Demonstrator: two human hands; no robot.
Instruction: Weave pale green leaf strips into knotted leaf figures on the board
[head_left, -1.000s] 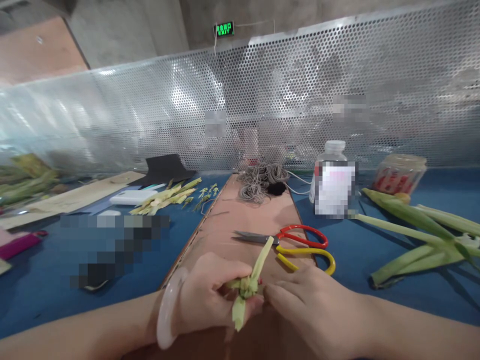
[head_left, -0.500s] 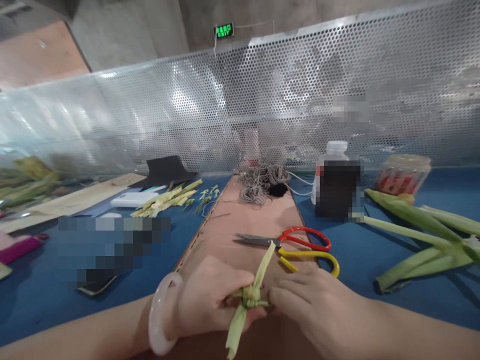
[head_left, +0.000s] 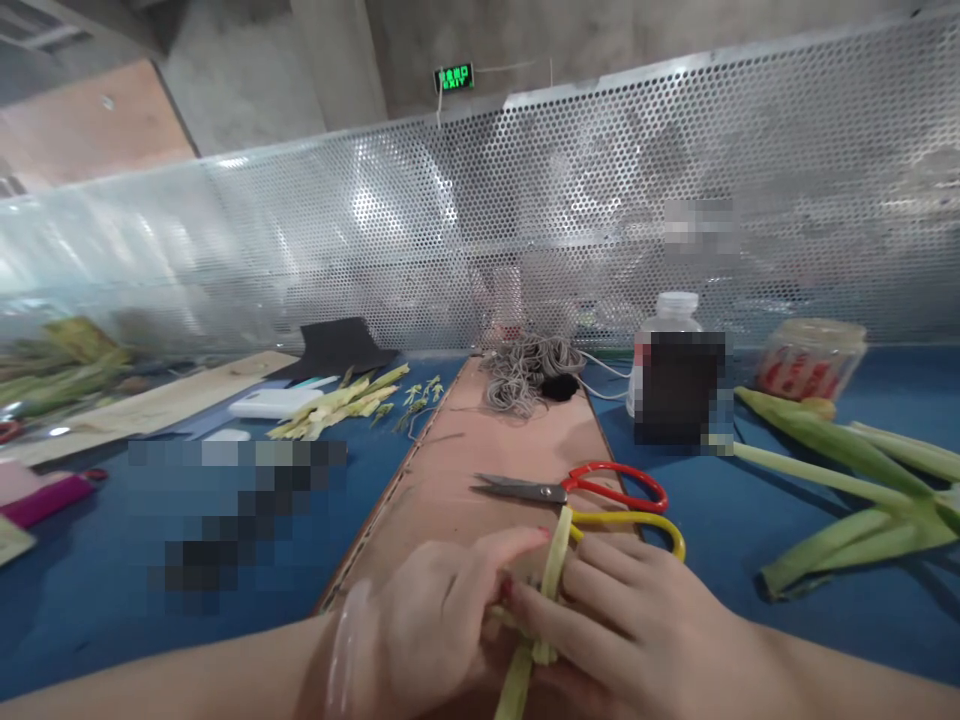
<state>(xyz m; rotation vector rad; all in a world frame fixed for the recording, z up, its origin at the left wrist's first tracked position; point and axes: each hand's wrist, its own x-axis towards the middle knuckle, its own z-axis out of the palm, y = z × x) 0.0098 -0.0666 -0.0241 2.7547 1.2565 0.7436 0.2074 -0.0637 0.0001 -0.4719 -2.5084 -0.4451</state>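
Observation:
Low in the middle, a knotted piece of pale green leaf strips (head_left: 555,562) is held between both hands over a brown cardboard strip (head_left: 442,500). My left hand (head_left: 431,620), with a pale bangle at the wrist, grips its left side; the fingers are bent and partly hidden. My right hand (head_left: 637,610) pinches it from the right, fingers curled over the knot, which is largely covered. One strip end points up beside the fingers and another hangs toward me. Just beyond the hands lie scissors (head_left: 555,493) with one red and one yellow handle, slightly open blades pointing left.
Grey cord (head_left: 529,370) is heaped at the cardboard's far end. Right of it are a bottle (head_left: 675,310), a jar (head_left: 810,360) and long green leaves (head_left: 870,550). Leftward lie cut leaf pieces (head_left: 337,402), a white box (head_left: 274,402) and a black sheet (head_left: 345,345). A perforated metal screen (head_left: 405,220) stands behind.
Both hands have shifted slightly right with the knotted strips. My right fingers have moved over the knot, covering what showed before. My left index finger has extended further up.

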